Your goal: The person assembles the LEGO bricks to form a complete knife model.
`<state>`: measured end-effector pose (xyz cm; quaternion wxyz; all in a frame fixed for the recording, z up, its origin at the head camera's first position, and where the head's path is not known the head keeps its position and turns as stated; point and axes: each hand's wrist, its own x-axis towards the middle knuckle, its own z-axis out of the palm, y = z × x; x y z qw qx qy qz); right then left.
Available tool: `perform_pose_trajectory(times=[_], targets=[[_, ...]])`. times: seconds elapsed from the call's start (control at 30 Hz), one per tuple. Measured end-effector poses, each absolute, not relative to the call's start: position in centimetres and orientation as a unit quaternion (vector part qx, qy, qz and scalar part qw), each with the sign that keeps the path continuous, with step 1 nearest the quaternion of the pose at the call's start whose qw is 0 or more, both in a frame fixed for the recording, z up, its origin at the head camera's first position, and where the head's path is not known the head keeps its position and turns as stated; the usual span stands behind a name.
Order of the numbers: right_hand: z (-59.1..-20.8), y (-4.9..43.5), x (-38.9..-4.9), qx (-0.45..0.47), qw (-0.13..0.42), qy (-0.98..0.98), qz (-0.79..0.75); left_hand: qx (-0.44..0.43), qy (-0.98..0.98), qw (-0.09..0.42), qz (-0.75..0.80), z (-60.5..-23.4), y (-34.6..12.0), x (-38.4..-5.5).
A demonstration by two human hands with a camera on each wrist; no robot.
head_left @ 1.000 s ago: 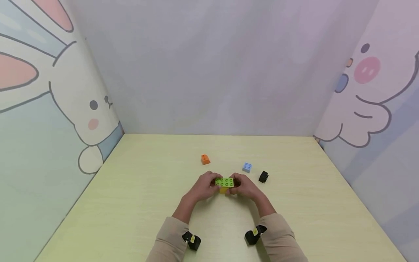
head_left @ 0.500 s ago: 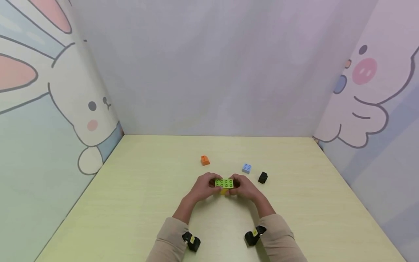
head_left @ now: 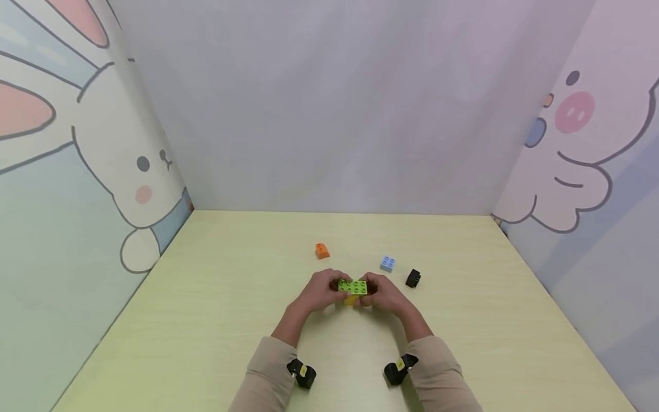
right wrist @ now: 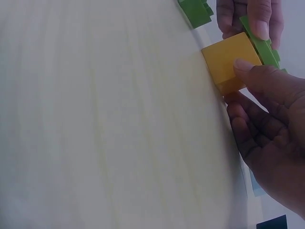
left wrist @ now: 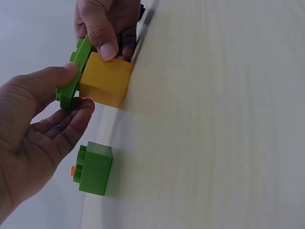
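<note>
Green plate, head view: above the bench, over the yellow block, between left hand and right hand. Left wrist view: the left hand's grip, nearly closed, pinches the plate near a green block. Right wrist view: the right hand's grip, parted block-wide, holds the yellow block.

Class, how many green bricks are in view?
2: a flat brick gripped by the left hand; a thicker brick on the table near that hand. Others may be hidden.

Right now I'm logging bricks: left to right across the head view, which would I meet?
Orange brick → green plate → light blue brick → black piece. The yellow block overlaps the green plate, so it's left out.
</note>
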<state>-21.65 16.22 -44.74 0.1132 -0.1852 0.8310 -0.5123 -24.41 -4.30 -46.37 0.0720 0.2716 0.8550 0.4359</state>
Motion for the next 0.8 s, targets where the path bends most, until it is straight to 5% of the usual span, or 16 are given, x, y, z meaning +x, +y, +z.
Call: perform_pose_trajectory(times=[0.8], targets=[[-48.0, 17.6, -22.9, -0.182, 0.102, 0.847, -0.489, 0.302, 0.866, 0.088, 0.389, -46.3, -3.6, -24.7]])
